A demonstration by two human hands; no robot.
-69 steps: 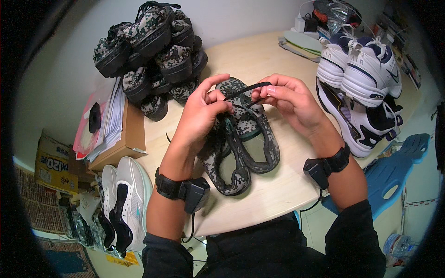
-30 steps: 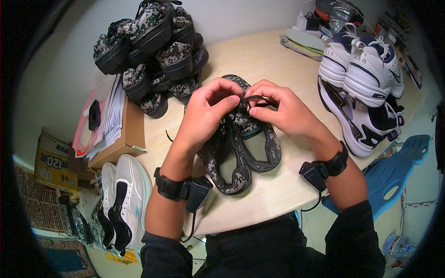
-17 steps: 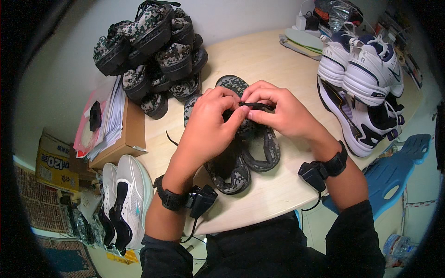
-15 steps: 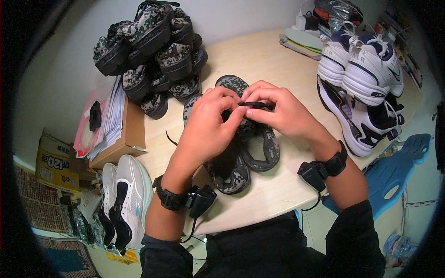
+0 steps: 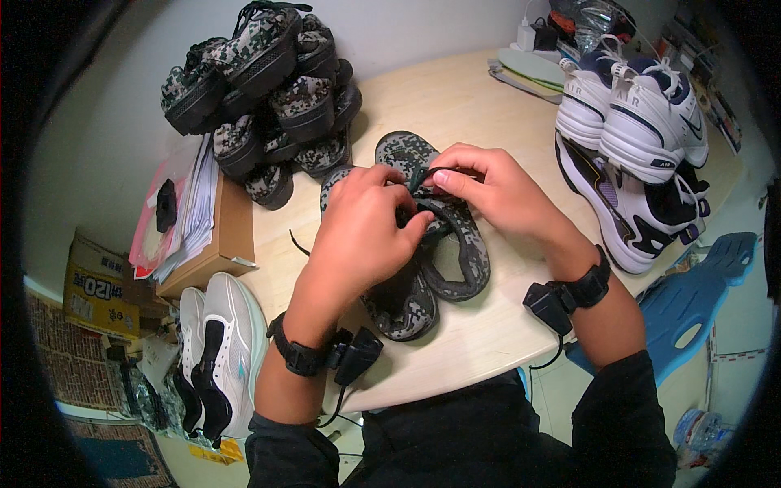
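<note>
A pair of camouflage sneakers stands on the pale table in front of me, with the toes pointing away. The right sneaker [image 5: 472,244] shows its opening and grey lining. My left hand [image 5: 366,215] covers much of the left sneaker [image 5: 407,311]. Its thumb stands apart from the bent fingers, whose tips are partly hidden near the laces. Thumb and fingers of my right hand [image 5: 492,185] pinch a black shoelace [image 5: 423,173] above the right sneaker's tongue. Another lace end [image 5: 298,242] sticks out left of my left wrist.
Several camouflage sneakers [image 5: 272,98] are piled at the back left, beside a cardboard box [image 5: 215,236] holding papers. White sneakers [image 5: 643,122] are stacked at the right. Pale grey sneakers [image 5: 232,350] sit at the left edge. A blue chair [image 5: 700,301] stands right of the table.
My left thumb has come away from the lace and dropped toward me. My right hand has turned slightly and still pinches the lace, and more of the right sneaker shows between the hands.
</note>
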